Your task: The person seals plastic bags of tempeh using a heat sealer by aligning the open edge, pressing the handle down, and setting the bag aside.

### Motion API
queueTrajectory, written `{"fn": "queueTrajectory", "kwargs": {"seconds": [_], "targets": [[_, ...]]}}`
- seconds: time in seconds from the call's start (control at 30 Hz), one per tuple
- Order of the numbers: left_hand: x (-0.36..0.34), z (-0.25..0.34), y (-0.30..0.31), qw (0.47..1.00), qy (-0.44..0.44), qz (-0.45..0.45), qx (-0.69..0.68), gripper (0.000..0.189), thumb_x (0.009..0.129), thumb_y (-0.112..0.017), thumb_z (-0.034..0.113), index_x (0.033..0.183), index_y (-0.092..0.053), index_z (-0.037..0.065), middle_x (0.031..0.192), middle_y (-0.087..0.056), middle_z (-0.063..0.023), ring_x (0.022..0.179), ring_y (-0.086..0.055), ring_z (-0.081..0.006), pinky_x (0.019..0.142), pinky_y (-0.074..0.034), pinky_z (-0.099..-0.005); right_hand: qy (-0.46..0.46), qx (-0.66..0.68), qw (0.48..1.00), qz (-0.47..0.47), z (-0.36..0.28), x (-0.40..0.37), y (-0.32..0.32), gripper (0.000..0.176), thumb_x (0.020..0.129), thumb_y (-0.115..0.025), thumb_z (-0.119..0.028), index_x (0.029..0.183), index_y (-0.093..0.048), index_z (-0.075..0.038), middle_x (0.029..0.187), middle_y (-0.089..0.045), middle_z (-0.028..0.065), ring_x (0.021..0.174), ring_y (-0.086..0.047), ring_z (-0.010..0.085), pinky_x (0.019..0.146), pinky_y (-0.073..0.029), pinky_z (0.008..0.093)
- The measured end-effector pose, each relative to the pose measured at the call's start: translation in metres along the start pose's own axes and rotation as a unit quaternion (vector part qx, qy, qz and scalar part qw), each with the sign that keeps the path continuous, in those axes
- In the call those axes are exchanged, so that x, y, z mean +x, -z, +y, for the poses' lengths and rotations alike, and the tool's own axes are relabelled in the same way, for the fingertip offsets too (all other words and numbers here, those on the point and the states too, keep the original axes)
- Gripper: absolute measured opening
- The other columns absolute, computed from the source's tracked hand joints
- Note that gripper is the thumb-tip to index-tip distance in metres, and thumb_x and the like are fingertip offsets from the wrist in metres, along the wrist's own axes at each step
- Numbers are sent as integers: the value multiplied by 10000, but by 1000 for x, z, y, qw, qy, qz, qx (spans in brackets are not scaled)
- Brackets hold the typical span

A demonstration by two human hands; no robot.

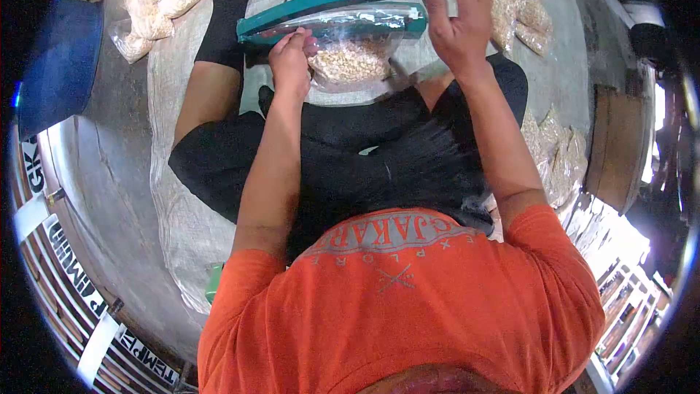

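A clear plastic bag [351, 64] of pale, bean-like pieces lies at the front of a teal and black bag sealer [313, 11]. The bag's upper edge overlaps the sealer's teal base, below the long arm. My left hand [292, 64] is closed on the bag's left side, with thumb and fingers pinched at the plastic. Beside the black handle end of the sealer arm, my right hand [461, 25] is raised with its fingers apart and holds nothing.
More filled bags [519, 4] lie at the upper right, others [558, 153] beyond my right knee. A further group of filled bags [153, 18] is at the upper left. A pale woven sheet [186, 204] covers the floor. A blue container [58, 66] stands at far left.
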State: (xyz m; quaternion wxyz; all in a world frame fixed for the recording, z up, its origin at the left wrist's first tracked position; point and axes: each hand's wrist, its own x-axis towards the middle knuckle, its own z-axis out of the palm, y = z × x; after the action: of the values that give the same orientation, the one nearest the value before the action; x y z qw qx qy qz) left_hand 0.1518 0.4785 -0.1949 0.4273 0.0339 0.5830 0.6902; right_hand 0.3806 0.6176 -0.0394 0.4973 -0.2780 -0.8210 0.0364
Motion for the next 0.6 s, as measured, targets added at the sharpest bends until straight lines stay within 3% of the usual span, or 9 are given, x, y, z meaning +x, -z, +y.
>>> {"fn": "queueTrajectory", "kwargs": {"seconds": [0.03, 0.07, 0.1, 0.17, 0.4, 0.6], "targets": [[-3, 4, -2, 1000, -3, 1, -1, 205, 1002, -637, 157, 1025, -692, -38, 920, -704, -110, 818, -655, -183, 729, -526, -314, -21, 13, 997, -80, -3, 1, -1, 415, 999, -621, -275, 1342, -603, -44, 1429, -514, 235, 1319, -474, 432, 1121, -345, 501], [-6, 7, -4, 1000, -7, -3, 14, 197, 1000, -637, 150, 1019, -692, -39, 915, -704, -108, 815, -656, -182, 731, -530, -312, -46, -16, 992, -118, -7, 1, 1, 495, 1000, -616, -377, 1379, -587, -60, 1455, -508, 217, 1333, -474, 417, 1127, -331, 536], [-9, 10, -6, 1000, -10, -5, 28, 190, 999, -638, 142, 1013, -691, -40, 909, -704, -106, 811, -657, -182, 733, -533, -310, -42, -12, 992, -118, -1, -1, -5, 495, 1000, -616, -377, 1379, -587, -60, 1455, -508, 217, 1333, -474, 417, 1127, -331, 536], [-5, 7, -3, 1000, -6, 2, 13, 177, 996, -638, 130, 1009, -690, -38, 916, -707, -104, 803, -660, -183, 734, -539, -310, 3, 6, 999, -48, 15, -14, -21, 339, 969, -663, -260, 1242, -683, -61, 1326, -626, 169, 1201, -589, 361, 1024, -464, 451], [1, 0, -1, 1000, -10, -5, 11, 202, 997, -643, 164, 1033, -686, -30, 913, -692, -98, 806, -652, -184, 736, -525, -304, -63, 0, 995, -75, 32, -53, -31, 297, 962, -663, -243, 1190, -715, -60, 1307, -643, 177, 1200, -598, 377, 1049, -461, 449], [-4, 4, -2, 1000, 7, 0, 29, 224, 1003, -642, 203, 1056, -677, -12, 889, -662, -77, 795, -633, -184, 744, -517, -303, -178, 0, 973, -148, 46, -81, -42, 306, 966, -659, -260, 1198, -720, -69, 1317, -655, 194, 1230, -608, 377, 1058, -465, 448]]}}
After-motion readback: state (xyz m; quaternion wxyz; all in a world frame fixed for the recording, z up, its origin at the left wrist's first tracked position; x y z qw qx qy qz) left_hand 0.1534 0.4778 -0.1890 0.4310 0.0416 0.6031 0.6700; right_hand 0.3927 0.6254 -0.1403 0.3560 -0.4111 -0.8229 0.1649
